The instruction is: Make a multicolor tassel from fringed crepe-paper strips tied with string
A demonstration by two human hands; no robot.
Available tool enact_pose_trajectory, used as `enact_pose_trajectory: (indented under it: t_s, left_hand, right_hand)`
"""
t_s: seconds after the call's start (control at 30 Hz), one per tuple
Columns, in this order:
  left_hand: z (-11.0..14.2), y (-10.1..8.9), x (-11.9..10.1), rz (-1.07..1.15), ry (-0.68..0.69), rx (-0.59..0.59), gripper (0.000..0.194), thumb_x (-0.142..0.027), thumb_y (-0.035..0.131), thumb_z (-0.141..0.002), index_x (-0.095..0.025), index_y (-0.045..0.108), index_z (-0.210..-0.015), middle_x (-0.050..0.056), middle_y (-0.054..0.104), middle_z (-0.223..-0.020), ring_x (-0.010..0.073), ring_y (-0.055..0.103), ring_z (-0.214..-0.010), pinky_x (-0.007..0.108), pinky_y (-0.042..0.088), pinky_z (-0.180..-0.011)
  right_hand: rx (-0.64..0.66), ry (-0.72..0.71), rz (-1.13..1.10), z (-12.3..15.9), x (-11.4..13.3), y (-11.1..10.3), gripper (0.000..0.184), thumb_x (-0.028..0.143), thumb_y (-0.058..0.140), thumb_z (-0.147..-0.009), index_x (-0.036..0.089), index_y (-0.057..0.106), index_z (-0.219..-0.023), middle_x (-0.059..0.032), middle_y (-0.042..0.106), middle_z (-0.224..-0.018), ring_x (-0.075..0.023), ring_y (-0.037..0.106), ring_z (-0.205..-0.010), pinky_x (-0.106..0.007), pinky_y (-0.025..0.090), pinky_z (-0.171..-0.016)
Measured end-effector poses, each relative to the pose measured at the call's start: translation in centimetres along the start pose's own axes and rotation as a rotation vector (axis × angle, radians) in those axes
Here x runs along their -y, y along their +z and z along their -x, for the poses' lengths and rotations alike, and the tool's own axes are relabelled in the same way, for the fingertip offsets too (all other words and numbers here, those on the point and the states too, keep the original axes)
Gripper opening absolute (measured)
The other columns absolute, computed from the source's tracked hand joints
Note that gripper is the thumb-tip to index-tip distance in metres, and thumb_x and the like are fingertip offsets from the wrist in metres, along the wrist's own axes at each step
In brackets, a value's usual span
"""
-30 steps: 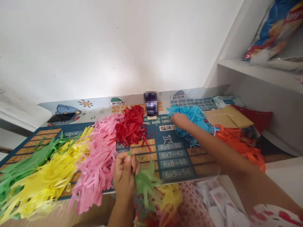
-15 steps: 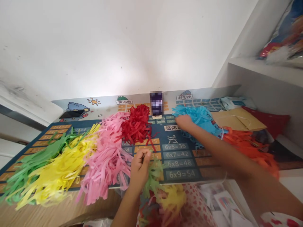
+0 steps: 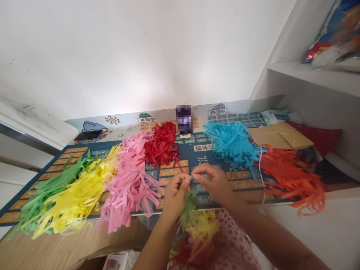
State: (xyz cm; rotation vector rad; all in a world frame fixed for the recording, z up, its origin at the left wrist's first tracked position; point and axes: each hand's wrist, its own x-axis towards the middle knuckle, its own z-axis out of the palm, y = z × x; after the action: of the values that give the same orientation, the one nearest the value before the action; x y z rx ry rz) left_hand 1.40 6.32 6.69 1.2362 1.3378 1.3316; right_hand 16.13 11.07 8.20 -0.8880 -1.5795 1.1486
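My left hand [image 3: 176, 192] is closed in a pinch on the top of green paper strips [image 3: 191, 200], which hang down over the table's front edge. Below them hang yellow paper strips [image 3: 206, 225], with pink and red ones lower down. My right hand [image 3: 213, 182] is closed too, thumb and forefinger pinched together at the small green tip between both hands. What lies in the right fingertips is too small to make out. Just beyond my left hand is a pile of red paper strips [image 3: 163, 144]; blue paper strips [image 3: 233, 142] lie beyond my right hand.
Pink [image 3: 131, 187], yellow [image 3: 75, 195] and green strips [image 3: 54, 187] lie left, orange strips [image 3: 292, 176] right. A phone [image 3: 184, 120] stands against the wall. A white cord [image 3: 261, 172], brown paper bag [image 3: 281, 137] and white shelf [image 3: 315, 80] are right. An open box [image 3: 112, 260] sits below.
My right hand has left the blue strips and come back towards me, meeting my left hand at the green tip. My left hand has shifted slightly right, still pinching the green strips.
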Motion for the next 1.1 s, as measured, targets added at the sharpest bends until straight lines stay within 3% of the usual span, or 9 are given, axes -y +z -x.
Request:
enact_pose_trajectory:
  t_s: [0.13, 0.33, 0.67, 0.8, 0.97, 1.1]
  left_hand:
    - [0.3, 0.7, -0.3, -0.065, 0.039, 0.006, 0.028, -0.044, 0.052, -0.091, -0.018, 0.059, -0.082, -0.004, 0.049, -0.06, 0.0107, 0.046, -0.055, 0.023, 0.036, -0.056]
    - [0.6, 0.8, -0.8, -0.325, 0.16, -0.049, 0.026, -0.036, 0.05, -0.091, -0.019, 0.061, -0.075, -0.002, 0.058, -0.063, 0.0139, 0.055, -0.062, 0.025, 0.042, -0.062]
    - [1.5, 1.2, -0.7, -0.574, 0.345, -0.075, 0.022, -0.028, 0.046, -0.094, -0.02, 0.065, -0.085, 0.003, 0.068, -0.074, 0.0162, 0.063, -0.07, 0.027, 0.044, -0.066]
    - [1.5, 1.2, -0.6, -0.488, 0.253, -0.14, 0.015, -0.031, 0.053, -0.09, -0.019, 0.06, -0.086, 0.001, 0.064, -0.072, 0.0148, 0.06, -0.065, 0.026, 0.044, -0.063]
    - [1.7, 1.2, -0.8, -0.358, 0.222, -0.014, 0.017, -0.028, 0.046, -0.094, -0.02, 0.06, -0.088, 0.001, 0.065, -0.077, 0.015, 0.062, -0.073, 0.027, 0.046, -0.069]
    - [1.8, 1.2, -0.3, -0.362, 0.252, -0.048, 0.011, -0.027, 0.048, -0.093, -0.019, 0.056, -0.097, 0.004, 0.067, -0.084, 0.0166, 0.065, -0.078, 0.029, 0.049, -0.072]
  right_hand:
    - [-0.126, 0.201, -0.306, 1.2, -1.7, 1.1, 0.013, 0.036, 0.072, -0.075, 0.023, 0.072, -0.079, -0.002, 0.071, -0.081, -0.017, 0.063, -0.078, -0.031, 0.049, -0.076]
    - [-0.269, 0.311, -0.409, 1.9, -2.6, 1.8, 0.017, 0.035, 0.08, -0.064, 0.023, 0.073, -0.074, -0.0024, 0.071, -0.078, -0.0184, 0.063, -0.077, -0.034, 0.05, -0.077]
    - [-0.311, 0.247, -0.412, 3.1, -3.8, 2.1, 0.011, 0.032, 0.078, -0.069, 0.024, 0.073, -0.075, -0.0024, 0.071, -0.081, -0.018, 0.063, -0.079, -0.033, 0.05, -0.077]
    - [-0.319, 0.268, -0.437, 3.3, -3.9, 2.2, 0.012, 0.032, 0.079, -0.068, 0.024, 0.073, -0.075, -0.002, 0.071, -0.081, -0.0175, 0.063, -0.079, -0.032, 0.05, -0.078]
    - [-0.353, 0.291, -0.438, 3.4, -3.7, 2.4, 0.016, 0.034, 0.078, -0.068, 0.024, 0.072, -0.079, -0.0024, 0.071, -0.082, -0.0173, 0.063, -0.077, -0.032, 0.05, -0.075]
    - [-0.302, 0.244, -0.354, 3.7, -3.5, 2.3, 0.015, 0.033, 0.075, -0.073, 0.024, 0.073, -0.085, -0.0021, 0.071, -0.083, -0.0166, 0.063, -0.076, -0.031, 0.05, -0.075]
